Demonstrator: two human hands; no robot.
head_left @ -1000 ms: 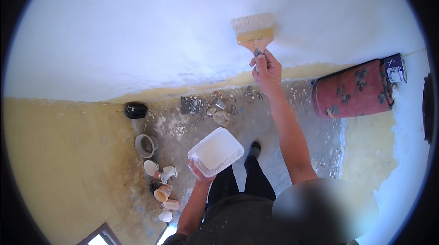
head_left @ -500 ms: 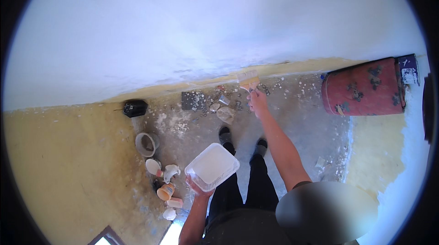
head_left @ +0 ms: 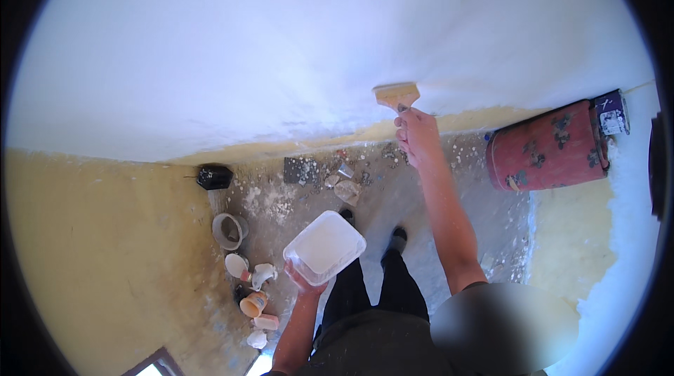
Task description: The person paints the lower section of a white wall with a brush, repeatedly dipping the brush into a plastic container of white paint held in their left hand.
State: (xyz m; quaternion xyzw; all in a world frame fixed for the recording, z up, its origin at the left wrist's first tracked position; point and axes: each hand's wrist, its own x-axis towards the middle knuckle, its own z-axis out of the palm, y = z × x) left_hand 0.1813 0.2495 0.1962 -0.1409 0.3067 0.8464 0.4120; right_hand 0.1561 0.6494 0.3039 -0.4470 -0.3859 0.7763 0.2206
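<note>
The right hand (head_left: 419,136) is closed around the handle of a wide, flat brush (head_left: 397,95), which extends beyond the fingers with its bristle end against the white wall (head_left: 246,46). Just beyond that hand, a yellow strip (head_left: 484,117) runs along the foot of the wall.

Lower and nearer the body, the left hand (head_left: 305,281) supports a white rectangular tub (head_left: 340,266) by its near left corner; the tub is tilted, with white material inside. How the fingers sit underneath is hidden.

Ahead of the left hand, a pale stone (head_left: 347,192) lies on the speckled floor (head_left: 379,186). To that hand's left stand a grey bucket (head_left: 216,235) and an orange container (head_left: 253,304). Well to the right of the right hand is a red patterned roll (head_left: 547,148), with a purple tin (head_left: 612,113) at its far end.
</note>
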